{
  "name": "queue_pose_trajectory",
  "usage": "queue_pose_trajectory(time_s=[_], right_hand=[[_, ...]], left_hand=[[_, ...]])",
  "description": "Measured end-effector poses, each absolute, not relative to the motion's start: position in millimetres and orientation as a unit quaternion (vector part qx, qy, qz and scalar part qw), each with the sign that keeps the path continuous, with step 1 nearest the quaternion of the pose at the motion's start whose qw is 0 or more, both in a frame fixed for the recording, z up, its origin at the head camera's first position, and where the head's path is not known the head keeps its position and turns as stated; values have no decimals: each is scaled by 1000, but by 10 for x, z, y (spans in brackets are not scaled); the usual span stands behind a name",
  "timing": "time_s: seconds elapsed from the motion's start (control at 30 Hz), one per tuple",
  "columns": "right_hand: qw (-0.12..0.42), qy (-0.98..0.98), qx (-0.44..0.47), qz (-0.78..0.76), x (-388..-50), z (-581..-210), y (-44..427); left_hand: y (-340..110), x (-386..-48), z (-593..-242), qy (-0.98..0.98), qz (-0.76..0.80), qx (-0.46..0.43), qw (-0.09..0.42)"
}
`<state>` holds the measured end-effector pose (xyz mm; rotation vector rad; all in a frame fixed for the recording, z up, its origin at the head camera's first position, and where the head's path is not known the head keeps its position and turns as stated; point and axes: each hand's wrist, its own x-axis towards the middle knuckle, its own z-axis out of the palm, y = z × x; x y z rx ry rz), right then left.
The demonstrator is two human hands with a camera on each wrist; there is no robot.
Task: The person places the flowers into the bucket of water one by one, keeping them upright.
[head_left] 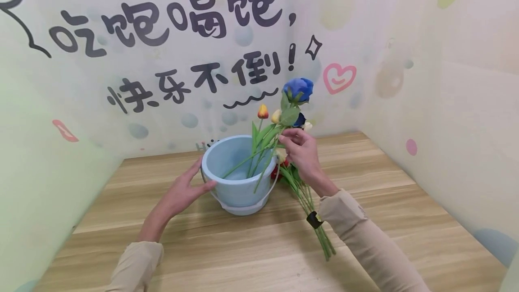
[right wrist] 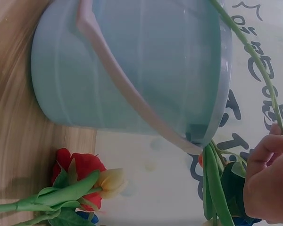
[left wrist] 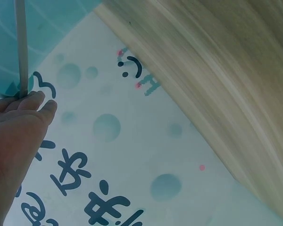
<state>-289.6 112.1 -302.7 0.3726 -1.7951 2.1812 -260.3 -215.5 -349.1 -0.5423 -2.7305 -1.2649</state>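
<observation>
Pinching a slender green stem in its upper part, the fingers of the right hand (head_left: 302,152) are nearly together on the blue rose (head_left: 298,88), whose bloom stands above the hand; so high a hold presumably leaves the lower stem unobstructed. That stem slants down and to the left, its end showing in front of the near rim of the light-blue bucket (head_left: 239,195) (whether it touches the wall cannot be told). The left hand (head_left: 182,195) spans the bucket's left side, thumb extended at the near rim and the other fingers against the outer side; these are spread rather than clenched and have hold of no flower, a placement that probably keeps the bucket from tipping or sliding. The handle (right wrist: 131,94) hangs down against the outer wall, which leaves the mouth uncovered. Within the bucket, an orange-and-red tulip (head_left: 263,111) leans to the right, likely because so wide a mouth gives a thin stem little support. To the right, on the wooden surface (head_left: 227,251), a bundle of flowers (head_left: 289,179) lies with blooms just beside the bucket and stems towards the person, gathered by a black band (head_left: 314,220), presumably to prevent their scattering.
</observation>
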Motion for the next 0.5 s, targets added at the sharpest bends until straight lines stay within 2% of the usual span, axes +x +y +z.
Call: queue_pose_trajectory(time_s=[0.5], right_hand=[[162, -603, 111, 773, -2956, -2952, 1063]], left_hand=[[-2156, -2608, -3497, -895, -409, -174, 44]])
